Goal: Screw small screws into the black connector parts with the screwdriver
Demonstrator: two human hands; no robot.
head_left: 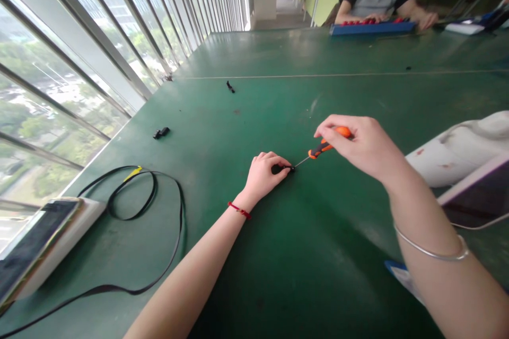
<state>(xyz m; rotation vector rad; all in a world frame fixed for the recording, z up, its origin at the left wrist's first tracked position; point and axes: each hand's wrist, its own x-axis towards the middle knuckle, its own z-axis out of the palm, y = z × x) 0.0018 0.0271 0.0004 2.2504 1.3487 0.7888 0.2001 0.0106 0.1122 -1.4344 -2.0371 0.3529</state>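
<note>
Pinching black part (277, 169) in left fingers (279, 160), gripping screwdriver (318, 149) in right fingers (333, 136) just right of the part, tip at its end, perhaps risking a slip into left fingers if pressed askew.

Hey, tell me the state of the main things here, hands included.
Small black part: pinched, partly hidden
Left hand: closed on that part
Screwdriver: slanted, tip at that part
Right hand: gripping screwdriver
Black cable: loosely looped
Blue tray: holding red items
</note>
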